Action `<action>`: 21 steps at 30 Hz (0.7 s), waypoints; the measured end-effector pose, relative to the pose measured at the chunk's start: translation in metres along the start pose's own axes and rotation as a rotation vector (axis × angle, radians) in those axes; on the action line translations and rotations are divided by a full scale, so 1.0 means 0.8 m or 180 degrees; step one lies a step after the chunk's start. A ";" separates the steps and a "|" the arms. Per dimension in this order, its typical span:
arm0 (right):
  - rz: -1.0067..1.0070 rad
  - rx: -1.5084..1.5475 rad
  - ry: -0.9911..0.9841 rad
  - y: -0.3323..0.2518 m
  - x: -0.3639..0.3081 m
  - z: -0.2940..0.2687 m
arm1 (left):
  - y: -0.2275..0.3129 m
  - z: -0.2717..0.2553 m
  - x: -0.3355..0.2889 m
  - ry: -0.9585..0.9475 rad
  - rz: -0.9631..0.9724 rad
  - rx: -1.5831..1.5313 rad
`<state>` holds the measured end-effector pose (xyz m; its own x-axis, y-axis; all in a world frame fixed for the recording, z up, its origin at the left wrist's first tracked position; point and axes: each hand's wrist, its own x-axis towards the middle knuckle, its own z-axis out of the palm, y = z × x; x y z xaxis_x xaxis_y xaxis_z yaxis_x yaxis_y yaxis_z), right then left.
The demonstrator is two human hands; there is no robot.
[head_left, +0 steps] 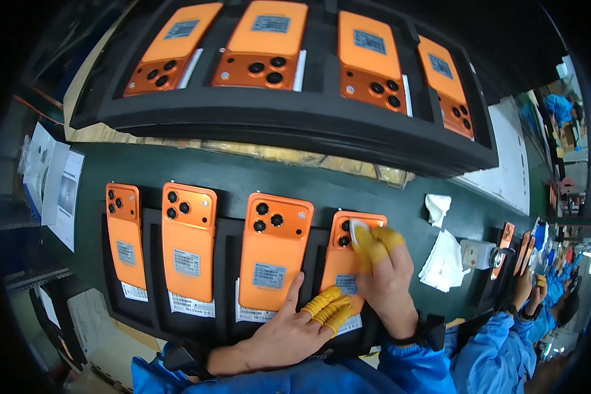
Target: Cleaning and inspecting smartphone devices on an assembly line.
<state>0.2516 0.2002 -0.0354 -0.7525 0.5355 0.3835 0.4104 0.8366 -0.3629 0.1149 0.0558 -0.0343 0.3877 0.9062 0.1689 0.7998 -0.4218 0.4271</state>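
Our right grip (386, 279) pinched a small white cloth (358, 235) against the flat orange phone (337, 264) rightmost in the black foam tray (228, 246), apparently mid-wipe! Our left grip (289, 335) lay unclenched across it. Three more orange phones (188, 238) lined the tray leftward; done or waiting, we couldn't tell.

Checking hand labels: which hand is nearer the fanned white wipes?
The right hand: it is left of the white wipes, over the near tray's rightmost phone. The left hand is farther left, by that phone's lower end.
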 end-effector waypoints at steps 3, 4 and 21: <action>-0.0156 0.0013 0.0117 -0.009 -0.010 -0.001 | 0.006 -0.011 0.005 -0.0471 0.0054 -0.0070; -0.0178 0.0051 0.0139 -0.014 -0.004 0.001 | 0.008 -0.009 0.003 -0.0496 0.0073 -0.0095; 0.1127 0.0209 0.1221 0.042 -0.016 -0.033 | 0.007 -0.008 0.007 -0.0306 -0.0011 0.0363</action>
<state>0.2886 0.2249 -0.0297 -0.3257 0.7983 0.5065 0.5631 0.5942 -0.5744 0.1184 0.0586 -0.0252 0.4225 0.9029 0.0794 0.8460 -0.4242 0.3230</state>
